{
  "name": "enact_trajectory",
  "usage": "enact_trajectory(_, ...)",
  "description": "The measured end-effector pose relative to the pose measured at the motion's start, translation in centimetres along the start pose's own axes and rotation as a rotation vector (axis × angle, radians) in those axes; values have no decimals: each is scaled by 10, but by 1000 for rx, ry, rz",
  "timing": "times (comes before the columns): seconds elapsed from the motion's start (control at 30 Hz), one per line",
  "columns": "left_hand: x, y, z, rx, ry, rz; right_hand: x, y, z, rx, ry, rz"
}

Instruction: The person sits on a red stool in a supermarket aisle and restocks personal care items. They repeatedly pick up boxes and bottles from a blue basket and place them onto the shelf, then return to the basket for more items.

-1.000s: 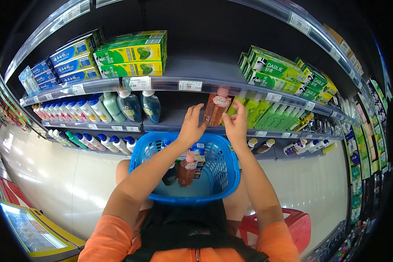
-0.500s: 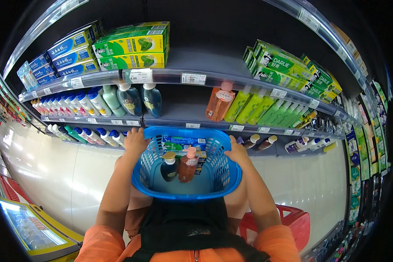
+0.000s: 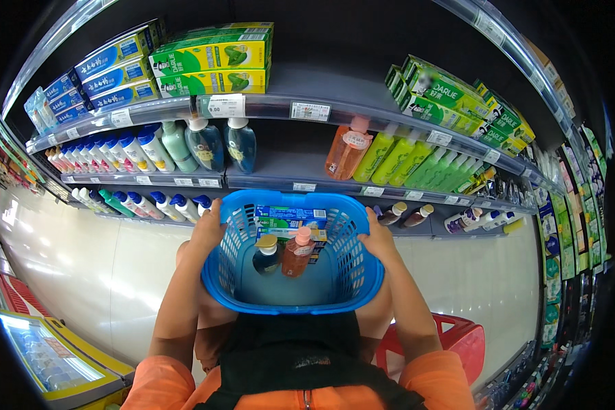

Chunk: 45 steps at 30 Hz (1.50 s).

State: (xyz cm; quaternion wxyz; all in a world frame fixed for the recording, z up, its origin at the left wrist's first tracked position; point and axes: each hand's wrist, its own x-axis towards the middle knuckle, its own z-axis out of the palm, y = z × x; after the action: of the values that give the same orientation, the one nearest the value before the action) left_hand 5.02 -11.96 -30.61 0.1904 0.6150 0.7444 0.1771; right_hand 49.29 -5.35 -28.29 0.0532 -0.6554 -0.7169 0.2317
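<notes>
A blue plastic shopping basket (image 3: 290,309) with slotted walls is held in front of me, over my lap. My left hand (image 3: 210,224) grips its left rim, and my right hand (image 3: 377,236) is closed on the right rim. Inside stand a dark pump bottle (image 3: 267,258) with a gold top and a pink pump bottle (image 3: 298,256). Behind them, against the far wall of the basket, lie several toothpaste boxes (image 3: 290,217) in blue and green, partly covered by the bottles.
Ahead, a shelf carries green-yellow toothpaste boxes (image 3: 212,58) and blue boxes (image 3: 119,75). Below it stand white bottles (image 3: 133,152), green bottles (image 3: 383,158) and an orange-pink bottle (image 3: 347,154). A red stool (image 3: 461,342) is at my right, a yellow-edged freezer (image 3: 55,362) at lower left.
The basket, with both hands still on its rim, now appears slightly larger and tipped a little toward me. The shelf has shifted slightly upward in view.
</notes>
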Motion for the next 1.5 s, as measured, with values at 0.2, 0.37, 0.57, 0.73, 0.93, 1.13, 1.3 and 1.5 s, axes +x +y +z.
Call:
enact_trajectory(0.2,-13,7,-12,-155,87,68,-17,-3,-5,111,98,-10)
enact_trajectory(0.37,-12,11,-18,-234,167,65,-9,-1,-4,197,185,-72)
enact_trajectory(0.57,5,-6,-7,-169,184,67,2,3,2,224,207,-76)
enact_trajectory(0.73,7,-5,-6,-137,191,72,1,5,-1,267,202,-96)
enact_trajectory(0.93,-14,57,-23,235,543,291,-16,-41,-29,-157,357,-245)
enact_trajectory(1.13,-14,134,29,234,57,624,2,-91,25,8,119,-487)
enact_trajectory(1.3,14,145,62,266,-337,455,19,-104,61,-27,-102,-453)
enact_trajectory(1.5,3,139,57,53,-284,468,8,-101,64,141,39,-590)
